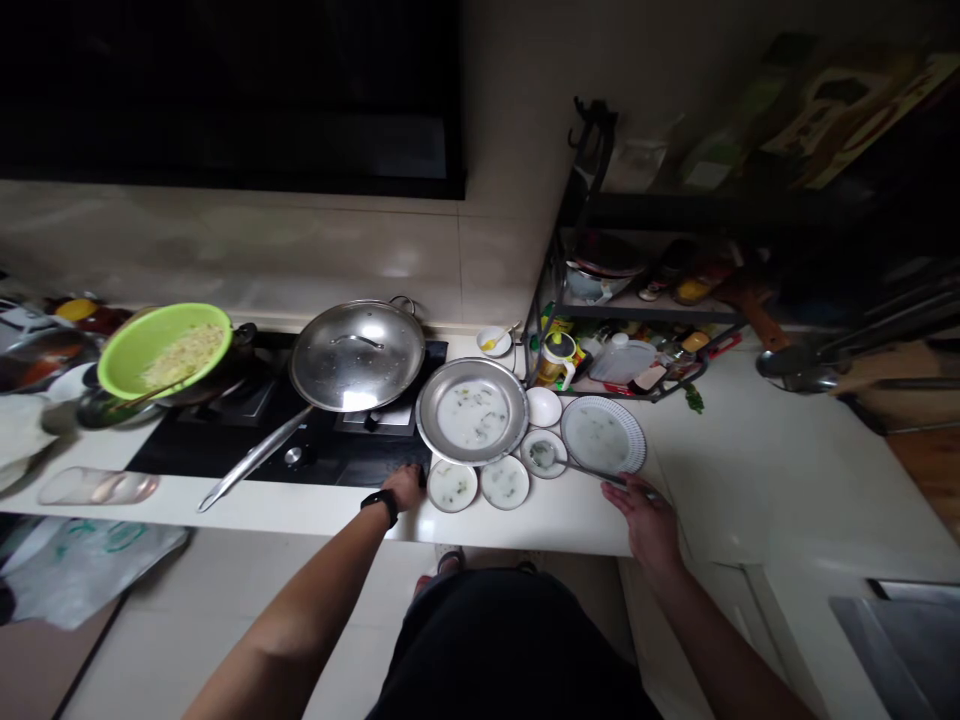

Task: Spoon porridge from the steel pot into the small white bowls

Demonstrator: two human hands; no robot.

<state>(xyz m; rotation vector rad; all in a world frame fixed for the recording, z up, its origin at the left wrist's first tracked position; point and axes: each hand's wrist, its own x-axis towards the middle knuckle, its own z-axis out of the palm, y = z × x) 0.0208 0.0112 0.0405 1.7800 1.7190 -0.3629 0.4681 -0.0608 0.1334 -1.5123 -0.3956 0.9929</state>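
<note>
Two hands: left hand point(403, 487) curled beside a small plate point(452, 486), right hand point(646, 522) pinching a spoon point(541, 456)

One head-worn camera looks forward and down, close above the kitchen counter point(540, 525), the left hand point(403, 488) and the right hand point(646, 525).

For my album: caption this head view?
Left hand at the cooktop edge, right hand on a spoon in a small dish.

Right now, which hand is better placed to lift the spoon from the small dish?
Your right hand: its fingers are at the spoon's handle, while your left hand is farther, beside the cooktop, past two small plates.
</note>
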